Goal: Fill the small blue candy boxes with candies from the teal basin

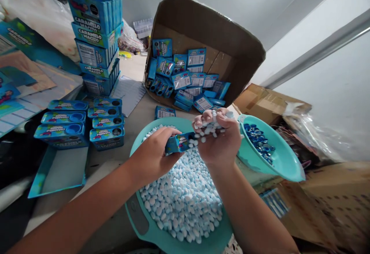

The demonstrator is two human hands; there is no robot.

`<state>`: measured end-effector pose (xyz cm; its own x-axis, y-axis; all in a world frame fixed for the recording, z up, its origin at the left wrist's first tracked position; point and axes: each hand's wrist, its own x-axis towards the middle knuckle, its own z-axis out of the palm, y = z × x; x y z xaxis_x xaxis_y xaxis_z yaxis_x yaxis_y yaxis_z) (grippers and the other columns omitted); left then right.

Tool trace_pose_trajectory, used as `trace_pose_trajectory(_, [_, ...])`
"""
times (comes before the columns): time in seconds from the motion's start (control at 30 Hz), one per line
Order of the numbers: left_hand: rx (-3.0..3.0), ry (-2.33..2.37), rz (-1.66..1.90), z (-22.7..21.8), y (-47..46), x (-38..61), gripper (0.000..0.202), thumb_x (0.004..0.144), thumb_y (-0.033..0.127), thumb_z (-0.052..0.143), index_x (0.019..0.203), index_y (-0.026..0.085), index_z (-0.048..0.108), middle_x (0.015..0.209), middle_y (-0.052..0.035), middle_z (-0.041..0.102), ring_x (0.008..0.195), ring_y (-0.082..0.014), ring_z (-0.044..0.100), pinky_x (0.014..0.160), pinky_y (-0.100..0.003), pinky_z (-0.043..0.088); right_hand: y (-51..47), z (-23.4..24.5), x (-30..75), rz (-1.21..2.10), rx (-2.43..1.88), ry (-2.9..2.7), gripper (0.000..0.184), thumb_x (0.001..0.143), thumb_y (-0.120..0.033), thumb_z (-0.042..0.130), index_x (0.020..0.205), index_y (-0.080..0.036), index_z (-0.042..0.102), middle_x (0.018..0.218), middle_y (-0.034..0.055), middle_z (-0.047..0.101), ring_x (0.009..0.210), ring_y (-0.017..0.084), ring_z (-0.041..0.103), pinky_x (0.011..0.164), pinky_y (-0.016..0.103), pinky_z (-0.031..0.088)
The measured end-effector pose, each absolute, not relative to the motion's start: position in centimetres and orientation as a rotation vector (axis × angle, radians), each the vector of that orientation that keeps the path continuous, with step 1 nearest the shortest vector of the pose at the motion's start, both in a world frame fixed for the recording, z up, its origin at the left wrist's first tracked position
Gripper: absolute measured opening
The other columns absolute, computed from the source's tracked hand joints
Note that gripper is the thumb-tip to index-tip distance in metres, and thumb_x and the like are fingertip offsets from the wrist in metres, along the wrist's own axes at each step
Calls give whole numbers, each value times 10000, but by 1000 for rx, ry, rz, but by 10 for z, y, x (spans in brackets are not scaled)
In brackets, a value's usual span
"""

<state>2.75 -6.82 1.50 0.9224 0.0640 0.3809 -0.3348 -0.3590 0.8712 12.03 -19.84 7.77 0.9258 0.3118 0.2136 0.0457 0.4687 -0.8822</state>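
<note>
My left hand [157, 148] is closed around a small blue candy box [180, 143], tilted so its open end points at my right hand. In my cupped right hand [221, 142] lies a heap of white and pale-blue candies [212, 125]; some spill off the palm beside the box opening. Both hands are above a large turquoise bowl [153, 125], which is full of the same oval candies [185, 196].
Behind the bowl a cardboard box [208, 19] on its side holds many blue candy boxes [182, 79]. A second turquoise bowl [285, 161] contains blue caps [260, 142]. At left stand rows of boxes [106, 132], a display tray [63, 169] and a tall stack [96, 42].
</note>
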Motion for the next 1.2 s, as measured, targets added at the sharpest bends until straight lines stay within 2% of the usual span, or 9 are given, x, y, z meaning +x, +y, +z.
trace_pose_trajectory(0.27, [1899, -197, 415, 16, -68, 28, 254, 921, 222, 657, 1168, 179, 616, 1126, -68, 646, 1045, -249, 621, 854, -321, 509, -200, 75, 121, 187, -1091, -456, 292, 694, -277, 693, 734, -224, 409, 592, -75, 503, 551, 102, 545, 545, 228, 446])
trace_pose_trajectory(0.47, [1894, -207, 416, 15, -68, 27, 266, 919, 239, 659, 1172, 169, 610, 1123, -68, 649, 1053, -248, 622, 910, -346, 502, -200, 76, 119, 189, -1102, -474, 294, 705, -282, 687, 731, -221, 401, 594, -69, 500, 551, 100, 541, 536, 225, 435])
trace_pose_trajectory(0.7, [1901, -208, 441, 14, -69, 28, 246, 925, 243, 649, 1163, 186, 621, 1140, -73, 653, 1074, -257, 624, 884, -338, 518, -200, 76, 119, 161, -1142, -487, 301, 735, -327, 693, 724, -223, 411, 610, -57, 477, 574, 118, 544, 570, 257, 460])
trace_pose_trajectory(1.2, [1897, -213, 443, 15, -69, 29, 254, 886, 170, 696, 1127, 177, 615, 1096, -64, 649, 1039, -251, 616, 890, -338, 502, -202, 75, 122, 186, -1077, -554, 264, 760, -302, 710, 676, -209, 477, 581, -46, 520, 585, 130, 572, 605, 258, 466])
